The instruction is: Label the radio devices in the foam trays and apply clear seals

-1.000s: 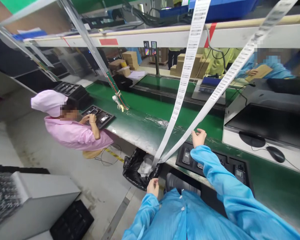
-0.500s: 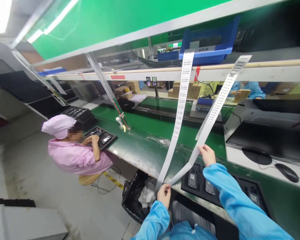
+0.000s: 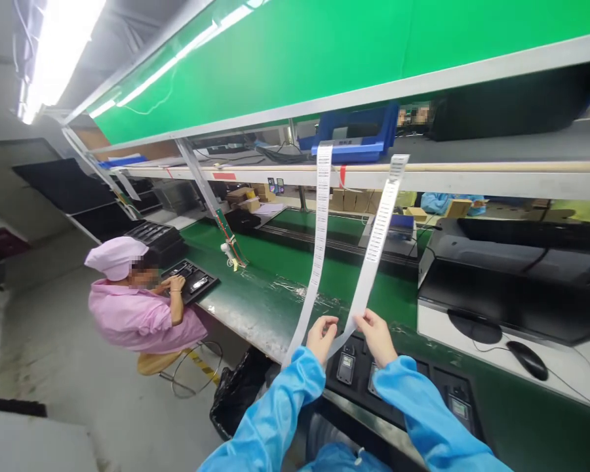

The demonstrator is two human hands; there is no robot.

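Observation:
Two long white strips of printed barcode labels hang from the shelf edge, a left strip (image 3: 319,242) and a right strip (image 3: 379,229). Their lower ends are blank backing and run down toward the bench's front edge. My right hand (image 3: 377,337) pinches the right label strip low on its blank part. Close to its left is my left hand (image 3: 322,337), between the two strips, with curled fingers and a small gap at the tips. The lower strip passes partly hidden behind that hand. A black tray (image 3: 398,410) holding small dark devices (image 3: 346,367) lies below my hands.
A blue bin (image 3: 356,134) sits on the shelf above. At right stand a monitor (image 3: 501,295) and a mouse (image 3: 527,359). A black-bagged bin (image 3: 236,387) is below the bench edge. A person in pink (image 3: 132,314) works at another tray on the left.
My left hand has come up off the strip's lower part, closer to my right hand. My right hand still pinches the right strip. The camera view has tilted upward.

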